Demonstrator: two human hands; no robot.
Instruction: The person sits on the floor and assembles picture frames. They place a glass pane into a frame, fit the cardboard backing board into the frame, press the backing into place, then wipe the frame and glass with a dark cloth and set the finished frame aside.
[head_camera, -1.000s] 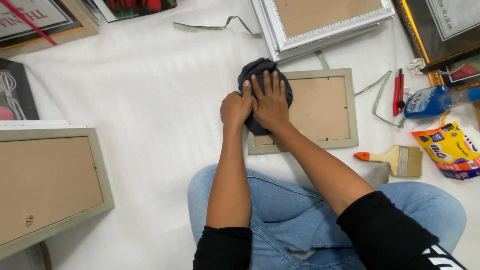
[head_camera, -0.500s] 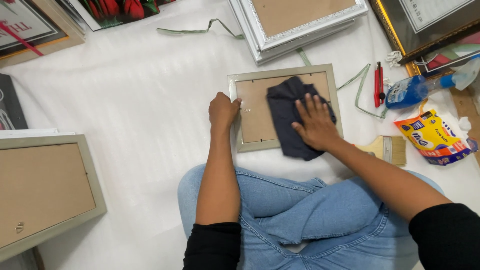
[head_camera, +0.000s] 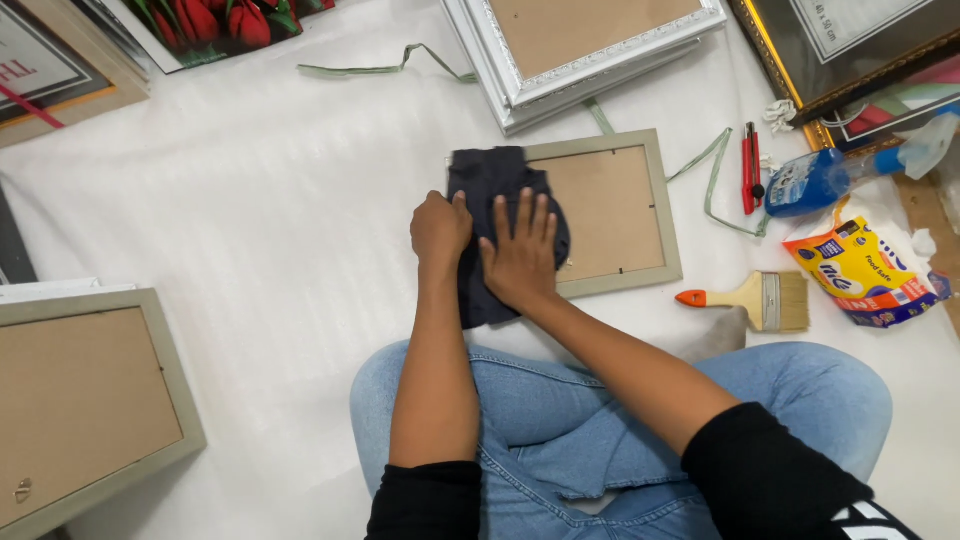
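A grey-green picture frame (head_camera: 640, 215) lies face down on the white sheet in front of my crossed legs, its brown backing up. A dark cloth (head_camera: 490, 180) is spread over the frame's left part. My right hand (head_camera: 520, 255) lies flat on the cloth, fingers spread. My left hand (head_camera: 440, 228) is curled into a loose fist at the cloth's left edge, on the frame's left side; whether it grips the frame or the cloth I cannot tell.
A paintbrush (head_camera: 755, 300) with an orange handle lies right of the frame, by a yellow packet (head_camera: 860, 275), a blue spray bottle (head_camera: 820, 178) and a red cutter (head_camera: 748, 165). A silver frame (head_camera: 580, 45) lies beyond. Another grey-green frame (head_camera: 85, 410) lies at left.
The cloth and my right hand have slid from the frame's middle-right to its left part. My left hand stays at the frame's left edge.
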